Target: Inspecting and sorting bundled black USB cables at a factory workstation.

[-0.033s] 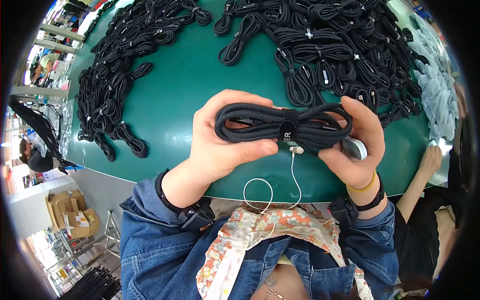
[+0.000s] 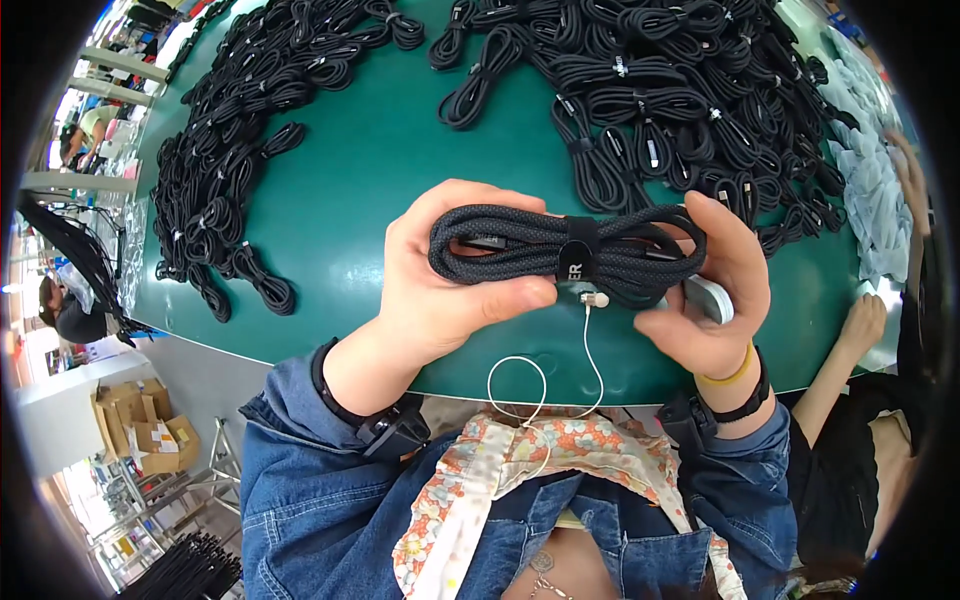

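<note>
A coiled black braided cable (image 2: pixel 520 250), bound at its middle by a black strap (image 2: pixel 578 255), is held level above the green table (image 2: pixel 370 170). My left hand (image 2: pixel 450 290) grips its left end, thumb underneath. My right hand (image 2: pixel 715 300) holds the right end and also a small silver-white object (image 2: pixel 708 298) against the palm. A thin white wire (image 2: pixel 590 350) with a small plug hangs from under the bundle toward my lap.
Many bundled black cables lie in a pile at the left (image 2: pixel 225 170) and a larger pile at the back right (image 2: pixel 680 100). Clear plastic bags (image 2: pixel 870 170) lie at the far right, where another person's hand (image 2: pixel 865 320) rests on the table edge. Cardboard boxes (image 2: pixel 140 430) stand on the floor at the left.
</note>
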### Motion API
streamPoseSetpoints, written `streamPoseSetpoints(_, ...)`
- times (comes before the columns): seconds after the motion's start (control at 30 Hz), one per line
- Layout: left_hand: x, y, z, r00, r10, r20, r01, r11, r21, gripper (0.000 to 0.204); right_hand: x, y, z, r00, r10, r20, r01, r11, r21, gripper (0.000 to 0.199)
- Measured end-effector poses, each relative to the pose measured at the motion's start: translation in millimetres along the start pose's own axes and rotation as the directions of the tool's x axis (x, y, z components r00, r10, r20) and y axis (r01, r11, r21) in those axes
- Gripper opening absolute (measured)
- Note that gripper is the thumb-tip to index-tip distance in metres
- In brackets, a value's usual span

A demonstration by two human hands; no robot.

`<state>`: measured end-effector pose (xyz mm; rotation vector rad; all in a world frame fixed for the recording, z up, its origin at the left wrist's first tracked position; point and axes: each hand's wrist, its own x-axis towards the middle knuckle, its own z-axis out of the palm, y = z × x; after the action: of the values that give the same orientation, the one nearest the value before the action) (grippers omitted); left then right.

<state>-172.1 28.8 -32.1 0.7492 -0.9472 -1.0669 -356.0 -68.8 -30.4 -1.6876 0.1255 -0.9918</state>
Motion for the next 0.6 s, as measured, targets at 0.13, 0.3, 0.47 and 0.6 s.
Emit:
streamPoseSetpoints(0.13, -3, -2, -2, 0.996, 0.056, -0.071, -0.058, 0.998, -0.017, 0.042, 0, 1, 2, 1.000, -0.030, 0.009, 0.031, 0.997, -0.068, 0.068)
streamPoseSetpoints(0.3, -2, 0, 1, 0.996, 0.037, -0.075, -0.035, 0.999, 0.019, 0.044, 0, 3, 7, 0.997, -0.077, -0.018, 0.071, 0.975, -0.210, 0.069)
streamPoseSetpoints(0.47, 3, 0, 2, 0.999, -0.005, -0.034, 0.002, 0.998, -0.060, 0.057, -2, -7, -1, 0.998, 0.054, 0.025, -0.049, 0.981, -0.186, 0.063)
streamPoseSetpoints(0.6, 5, 0, -1, 0.987, 0.111, 0.113, -0.129, 0.977, 0.169, 0.066, 1, -6, -3, 0.999, -0.003, 0.046, 0.011, 0.987, -0.160, 0.050)
